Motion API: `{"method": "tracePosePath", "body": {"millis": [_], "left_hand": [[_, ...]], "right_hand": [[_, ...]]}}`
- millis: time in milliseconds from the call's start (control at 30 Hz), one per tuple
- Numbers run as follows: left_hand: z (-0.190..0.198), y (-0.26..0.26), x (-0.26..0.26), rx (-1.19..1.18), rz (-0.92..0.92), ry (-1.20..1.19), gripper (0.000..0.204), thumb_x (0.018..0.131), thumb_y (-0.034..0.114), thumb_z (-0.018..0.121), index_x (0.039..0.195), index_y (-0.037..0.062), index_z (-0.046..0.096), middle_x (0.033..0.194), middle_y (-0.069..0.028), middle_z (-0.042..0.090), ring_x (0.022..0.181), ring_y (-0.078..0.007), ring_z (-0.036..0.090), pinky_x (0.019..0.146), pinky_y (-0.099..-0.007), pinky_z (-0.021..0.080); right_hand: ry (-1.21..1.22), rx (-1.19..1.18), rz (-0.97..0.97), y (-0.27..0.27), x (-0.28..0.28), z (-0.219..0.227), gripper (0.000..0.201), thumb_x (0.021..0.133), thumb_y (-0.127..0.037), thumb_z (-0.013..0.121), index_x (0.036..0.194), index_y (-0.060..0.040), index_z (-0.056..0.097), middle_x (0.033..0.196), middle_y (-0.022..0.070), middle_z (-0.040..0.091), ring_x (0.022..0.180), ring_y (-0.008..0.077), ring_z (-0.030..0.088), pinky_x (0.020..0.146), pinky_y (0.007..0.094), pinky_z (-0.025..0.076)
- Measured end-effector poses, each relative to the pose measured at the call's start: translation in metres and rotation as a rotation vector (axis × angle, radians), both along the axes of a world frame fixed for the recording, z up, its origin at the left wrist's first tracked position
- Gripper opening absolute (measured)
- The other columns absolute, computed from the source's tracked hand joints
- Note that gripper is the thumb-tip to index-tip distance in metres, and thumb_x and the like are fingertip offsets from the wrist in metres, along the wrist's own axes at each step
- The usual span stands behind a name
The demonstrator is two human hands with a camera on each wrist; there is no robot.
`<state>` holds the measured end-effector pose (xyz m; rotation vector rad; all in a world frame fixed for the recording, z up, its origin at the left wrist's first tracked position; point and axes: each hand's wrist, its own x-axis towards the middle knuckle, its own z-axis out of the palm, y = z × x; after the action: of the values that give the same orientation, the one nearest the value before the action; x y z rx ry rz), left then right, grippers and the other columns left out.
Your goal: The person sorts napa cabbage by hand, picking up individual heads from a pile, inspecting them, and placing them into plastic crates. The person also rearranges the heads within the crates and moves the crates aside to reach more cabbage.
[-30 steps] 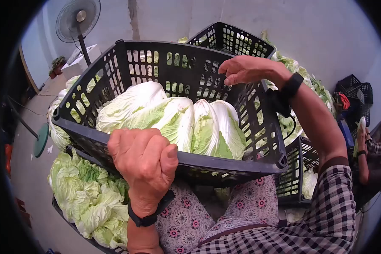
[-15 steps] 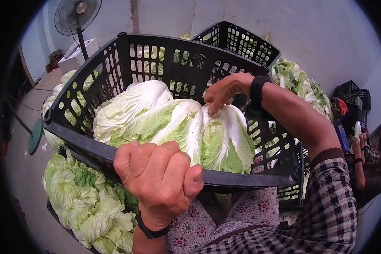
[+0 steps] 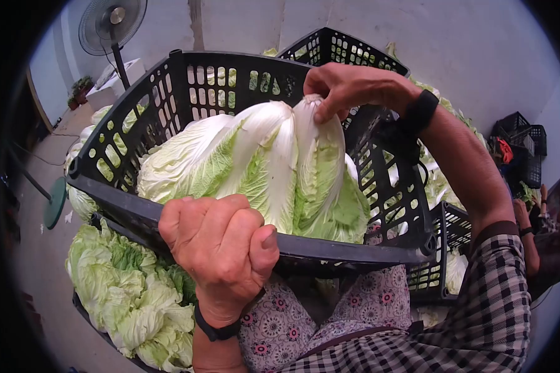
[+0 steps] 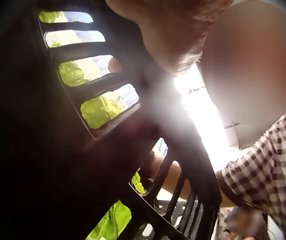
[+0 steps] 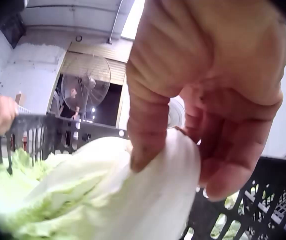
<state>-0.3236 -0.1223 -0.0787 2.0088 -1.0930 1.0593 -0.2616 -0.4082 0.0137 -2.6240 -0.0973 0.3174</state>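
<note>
A black slotted crate (image 3: 348, 251) is tilted over the person's lap, with several napa cabbages in it. The left hand (image 3: 221, 248) grips the crate's near rim, fingers curled over it. The right hand (image 3: 354, 90) pinches the white stem end of one cabbage (image 3: 320, 155) at the right of the row, thumb in front. In the right wrist view the right hand (image 5: 208, 85) holds that pale cabbage (image 5: 153, 200) by its end. Beside it in the crate lie more cabbages (image 3: 186, 152). From below, the left wrist view shows the crate's slotted wall (image 4: 78, 92) and part of the left hand (image 4: 168, 30).
A crate of loose cabbage leaves (image 3: 127, 292) stands at the lower left. Another black crate (image 3: 348, 53) stands behind, and one (image 3: 442, 248) at the right. A fan (image 3: 113, 25) stands at the back left. Another person's arm (image 3: 529, 236) shows at the far right.
The right hand has come down into the crate, taken hold of the right-hand cabbage's end and raised that end. The left hand stays on the rim.
</note>
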Motion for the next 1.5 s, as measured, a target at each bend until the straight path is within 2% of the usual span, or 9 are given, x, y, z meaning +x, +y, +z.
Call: {"method": "tracePosePath", "body": {"millis": [200, 333, 367, 533, 733, 833, 1033, 1233, 1500], "left_hand": [[0.001, -0.003, -0.001, -0.034, 0.004, -0.041, 0.032, 0.090, 0.029, 0.048, 0.067, 0.0082, 0.055, 0.072, -0.0042, 0.059, 0.070, -0.0233, 0.053, 0.079, -0.0361, 0.034], [0.001, -0.004, -0.001, -0.034, 0.006, -0.073, 0.034, 0.091, 0.029, 0.046, 0.066, 0.0075, 0.054, 0.070, -0.0055, 0.058, 0.070, -0.0245, 0.053, 0.078, -0.0360, 0.034], [0.002, -0.003, -0.002, -0.022, 0.010, -0.073, 0.035, 0.092, 0.029, 0.045, 0.066, 0.0073, 0.053, 0.070, -0.0057, 0.058, 0.070, -0.0247, 0.053, 0.078, -0.0360, 0.034], [0.001, -0.004, -0.004, 0.003, 0.040, -0.075, 0.038, 0.095, 0.028, 0.041, 0.066, 0.0055, 0.052, 0.071, -0.0074, 0.057, 0.071, -0.0254, 0.053, 0.080, -0.0357, 0.035], [-0.001, -0.005, -0.004, 0.039, 0.054, -0.096, 0.044, 0.098, 0.030, 0.035, 0.066, 0.0043, 0.050, 0.068, -0.0089, 0.054, 0.069, -0.0261, 0.052, 0.080, -0.0352, 0.035], [-0.002, -0.005, -0.002, 0.026, 0.032, -0.144, 0.045, 0.098, 0.031, 0.034, 0.066, 0.0037, 0.050, 0.067, -0.0093, 0.053, 0.069, -0.0266, 0.051, 0.079, -0.0353, 0.035], [-0.004, -0.002, 0.001, 0.102, 0.022, -0.120, 0.044, 0.099, 0.029, 0.033, 0.070, 0.0020, 0.050, 0.069, -0.0098, 0.051, 0.069, -0.0280, 0.048, 0.075, -0.0354, 0.035], [-0.006, -0.001, 0.005, 0.127, 0.010, -0.146, 0.043, 0.100, 0.028, 0.031, 0.072, 0.0016, 0.051, 0.070, -0.0100, 0.051, 0.070, -0.0272, 0.047, 0.074, -0.0366, 0.035], [-0.005, -0.001, 0.005, 0.125, 0.007, -0.119, 0.043, 0.100, 0.028, 0.032, 0.071, 0.0008, 0.051, 0.069, -0.0093, 0.049, 0.070, -0.0250, 0.047, 0.075, -0.0360, 0.034]], "right_hand": [[-0.507, 0.319, 0.009, -0.042, -0.072, 0.048, 0.058, 0.072, -0.027, 0.074, 0.117, 0.0015, 0.052, 0.103, 0.0105, 0.062, 0.093, 0.0178, 0.060, 0.088, 0.0299, 0.048], [-0.730, 0.454, -0.106, -0.075, -0.120, 0.059, 0.056, 0.076, -0.029, 0.076, 0.118, -0.0004, 0.052, 0.110, 0.0098, 0.060, 0.098, 0.0178, 0.060, 0.091, 0.0316, 0.048], [-0.746, 0.518, -0.117, -0.100, -0.131, 0.062, 0.050, 0.083, -0.027, 0.070, 0.126, -0.0088, 0.050, 0.116, 0.0059, 0.059, 0.107, 0.0165, 0.057, 0.095, 0.0342, 0.046], [-0.840, 0.791, -0.238, -0.178, -0.230, 0.076, 0.042, 0.092, -0.021, 0.059, 0.130, -0.0065, 0.047, 0.122, 0.0054, 0.057, 0.111, 0.0152, 0.055, 0.098, 0.0330, 0.045], [-1.074, 1.163, -0.593, -0.227, -0.371, 0.040, 0.037, 0.093, -0.023, 0.056, 0.125, -0.0041, 0.052, 0.121, 0.0113, 0.059, 0.108, 0.0221, 0.059, 0.097, 0.0387, 0.048], [-0.927, 1.256, -0.679, -0.249, -0.433, -0.003, 0.035, 0.095, -0.024, 0.053, 0.124, -0.0041, 0.053, 0.118, 0.0119, 0.061, 0.107, 0.0244, 0.060, 0.094, 0.0398, 0.050], [-0.837, 1.246, -1.125, -0.273, -0.521, -0.128, 0.030, 0.090, -0.022, 0.059, 0.113, -0.0026, 0.060, 0.107, 0.0119, 0.066, 0.096, 0.0239, 0.064, 0.088, 0.0394, 0.052], [-0.772, 0.538, -1.524, -0.277, -0.547, -0.200, 0.020, 0.085, -0.016, 0.064, 0.096, 0.0010, 0.063, 0.085, 0.0065, 0.066, 0.068, 0.0147, 0.062, 0.065, 0.0280, 0.050], [-0.451, 0.345, -1.462, -0.282, -0.511, -0.230, 0.021, 0.084, -0.020, 0.066, 0.093, -0.0009, 0.064, 0.078, 0.0022, 0.063, 0.068, 0.0108, 0.057, 0.063, 0.0267, 0.045]]}}
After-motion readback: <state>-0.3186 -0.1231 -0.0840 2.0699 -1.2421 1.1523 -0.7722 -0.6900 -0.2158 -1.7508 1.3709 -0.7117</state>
